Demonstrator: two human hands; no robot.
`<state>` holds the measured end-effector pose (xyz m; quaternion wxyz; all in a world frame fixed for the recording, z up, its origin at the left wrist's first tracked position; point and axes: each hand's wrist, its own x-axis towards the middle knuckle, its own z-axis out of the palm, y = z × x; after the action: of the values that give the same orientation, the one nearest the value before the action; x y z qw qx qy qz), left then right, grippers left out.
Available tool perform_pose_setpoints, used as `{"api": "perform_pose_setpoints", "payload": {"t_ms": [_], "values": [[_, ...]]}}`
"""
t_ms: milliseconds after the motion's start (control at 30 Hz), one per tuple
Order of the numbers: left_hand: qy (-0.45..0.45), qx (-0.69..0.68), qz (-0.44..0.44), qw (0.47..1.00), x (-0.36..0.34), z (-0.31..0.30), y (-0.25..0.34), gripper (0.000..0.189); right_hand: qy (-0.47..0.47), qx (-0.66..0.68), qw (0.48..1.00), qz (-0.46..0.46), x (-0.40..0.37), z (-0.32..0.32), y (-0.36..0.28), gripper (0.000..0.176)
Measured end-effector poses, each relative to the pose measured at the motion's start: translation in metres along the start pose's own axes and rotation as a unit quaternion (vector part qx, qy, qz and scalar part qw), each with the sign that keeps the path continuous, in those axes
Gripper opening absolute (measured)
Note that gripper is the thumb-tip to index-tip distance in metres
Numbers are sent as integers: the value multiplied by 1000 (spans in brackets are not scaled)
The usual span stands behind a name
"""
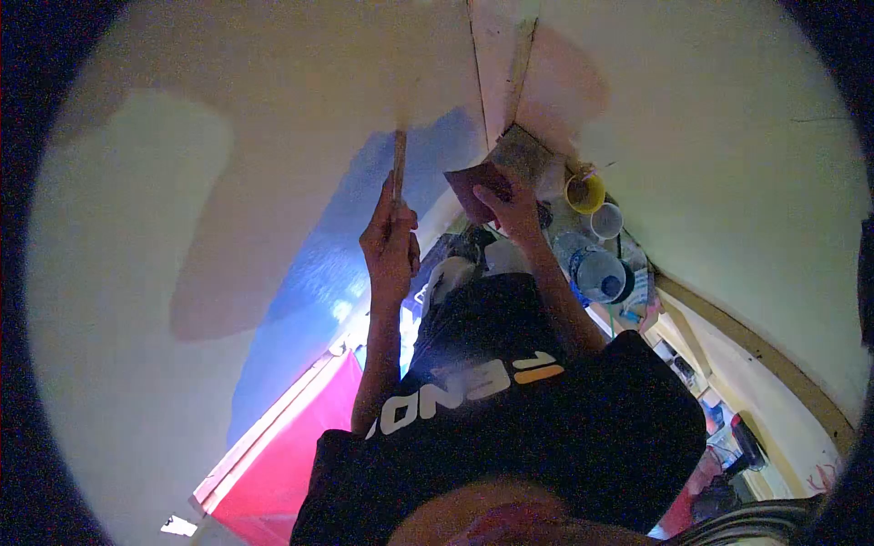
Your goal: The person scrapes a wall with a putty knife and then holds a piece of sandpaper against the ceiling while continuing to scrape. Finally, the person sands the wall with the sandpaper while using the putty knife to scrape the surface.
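My left hand (391, 244) is raised in front of the wall, its fingers wrapped around a narrow brown flat tool (399, 164) seen nearly edge-on. The tool's upper end overlaps the wall (300, 118) near the border of a blue patch (337, 237). To the right, my right hand (514, 207) grips a stiff, dark reddish-brown sheet (472, 189) by its right side, the thumb lying across its face. This sheet is held tilted, apart from the tool, in front of the room's corner.
Below the right-hand wall (719, 136) stand a yellow tub (584, 193), a white cup (606, 220) and a large clear container (601, 276). A pink-red panel (291, 446) with a pale edge lies at lower left. A dark vertical seam marks the corner.
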<state>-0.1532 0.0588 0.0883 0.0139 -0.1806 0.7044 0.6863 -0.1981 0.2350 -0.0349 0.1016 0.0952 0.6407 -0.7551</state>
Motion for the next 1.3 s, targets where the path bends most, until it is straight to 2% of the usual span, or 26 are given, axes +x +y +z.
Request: {"api": "perform_pose_setpoints", "payload": {"t_ms": [100,200,267,300,367,400,500,533,600,633,667,700,767,800,900,1000,1067,1200,1300], "values": [[-10,5,2,1000,3,0,4,45,-17,67,994,-81,7,6,8,41],[5,6,-6,1000,4,3,-8,45,-20,-142,983,-114,2,6,-10,45],[35,20,-19,999,-3,-1,-10,46,29,-162,975,-151,-2,3,11,45],[33,46,10,998,4,-1,-14,45,57,-168,969,-174,0,4,9,45],[36,102,51,993,4,3,-20,45,29,-158,979,-122,-3,-2,-3,42],[23,12,36,999,1,12,-15,45,13,-153,984,-95,-4,-1,-10,41],[24,45,84,995,6,16,-17,44,-23,-108,990,-84,-5,-4,-11,39],[24,81,62,995,3,10,-12,44,-20,-103,990,-90,-3,-8,-10,39],[-1,41,30,999,6,15,-2,44,-9,-90,991,-100,-3,-10,-6,38],[-9,22,11,1000,8,15,1,45,-6,-53,996,-76,-2,-10,-4,38],[-10,22,49,998,20,19,-4,46,-5,-16,999,-51,-2,-10,-4,38],[13,57,48,997,13,17,-8,46,-3,21,999,-24,-5,-10,-3,37],[56,117,62,990,7,24,-5,46,-26,17,998,-50,-6,-14,-10,38],[29,9,34,999,4,15,-12,47,-35,17,997,-61,-7,-16,-13,38],[23,42,35,998,13,20,-18,48,-7,113,994,-11,-11,-16,-10,38],[20,21,35,999,16,23,-23,48,-25,40,999,-22,-9,-21,-7,37],[29,-9,38,999,6,19,-23,48,12,6,999,-46,-13,-21,-5,37],[33,19,41,998,17,24,-30,46,55,-92,990,-92,-6,-20,8,40],[33,-1,36,999,23,28,-28,45,-9,-64,993,-100,-7,-27,-7,40]]}}
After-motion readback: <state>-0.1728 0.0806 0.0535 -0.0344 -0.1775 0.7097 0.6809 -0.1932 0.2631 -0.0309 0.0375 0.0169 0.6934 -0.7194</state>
